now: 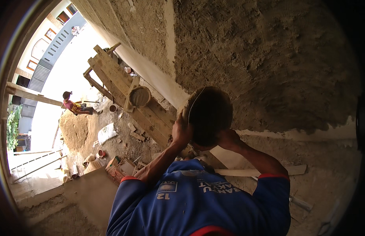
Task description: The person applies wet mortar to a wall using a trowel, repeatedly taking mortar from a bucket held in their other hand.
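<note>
A mortar-smeared bucket (209, 112) is held up in front of my chest, its dark mouth turned toward me. My left hand (182, 129) is closed on the left side of its rim, fingers along the outer wall. At the lower right of the rim, my right hand (228, 140) is closed on the bucket, its fingertips lost in shadow. Whatever is inside is too dark to make out. Close beyond the bucket rises a wall (269, 67) with rough, damp-looking plaster.
To the left, a plank scaffold (111, 74) carries a second round bucket (140, 96). Lower down are a sand heap (74, 128), a white sack (107, 133), bricks (116, 170) and small pails. Another person (76, 105) is by the sand. A board (265, 171) lies at right.
</note>
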The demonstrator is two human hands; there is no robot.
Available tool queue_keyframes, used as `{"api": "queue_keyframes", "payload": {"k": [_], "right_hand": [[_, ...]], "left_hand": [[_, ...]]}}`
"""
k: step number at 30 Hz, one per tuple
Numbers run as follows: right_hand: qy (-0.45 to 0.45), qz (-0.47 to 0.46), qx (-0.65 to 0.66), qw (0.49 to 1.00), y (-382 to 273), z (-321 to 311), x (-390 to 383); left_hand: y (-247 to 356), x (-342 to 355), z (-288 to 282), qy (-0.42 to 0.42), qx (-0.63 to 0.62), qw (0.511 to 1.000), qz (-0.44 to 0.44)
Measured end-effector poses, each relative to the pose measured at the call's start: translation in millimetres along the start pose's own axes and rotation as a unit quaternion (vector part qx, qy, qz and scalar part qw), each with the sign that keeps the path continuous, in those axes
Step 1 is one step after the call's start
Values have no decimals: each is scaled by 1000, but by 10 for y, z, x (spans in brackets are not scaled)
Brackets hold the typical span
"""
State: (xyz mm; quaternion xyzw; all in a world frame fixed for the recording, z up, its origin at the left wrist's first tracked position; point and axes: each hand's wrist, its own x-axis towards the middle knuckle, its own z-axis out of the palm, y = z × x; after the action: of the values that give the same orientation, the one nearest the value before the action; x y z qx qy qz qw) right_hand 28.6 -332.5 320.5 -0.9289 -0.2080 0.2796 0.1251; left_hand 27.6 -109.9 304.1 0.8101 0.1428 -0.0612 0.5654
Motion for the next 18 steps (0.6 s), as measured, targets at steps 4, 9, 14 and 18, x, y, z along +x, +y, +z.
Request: {"api": "queue_keyframes", "payload": {"k": [4, 9, 14, 18], "right_hand": [[-4, -40, 37, 999, 39, 413, 339], [143, -28, 259, 955, -212, 164, 249], [54, 43, 111, 991, -298, -305, 374], [54, 47, 60, 996, -330, -515, 485]], "left_hand": [[91, 125, -149, -20, 23, 1000, -8], [-164, 270, -484, -2, -180, 983, -24], [80, 279, -749, -5, -267, 962, -59], [27, 332, -835, 15, -287, 957, -44]]}}
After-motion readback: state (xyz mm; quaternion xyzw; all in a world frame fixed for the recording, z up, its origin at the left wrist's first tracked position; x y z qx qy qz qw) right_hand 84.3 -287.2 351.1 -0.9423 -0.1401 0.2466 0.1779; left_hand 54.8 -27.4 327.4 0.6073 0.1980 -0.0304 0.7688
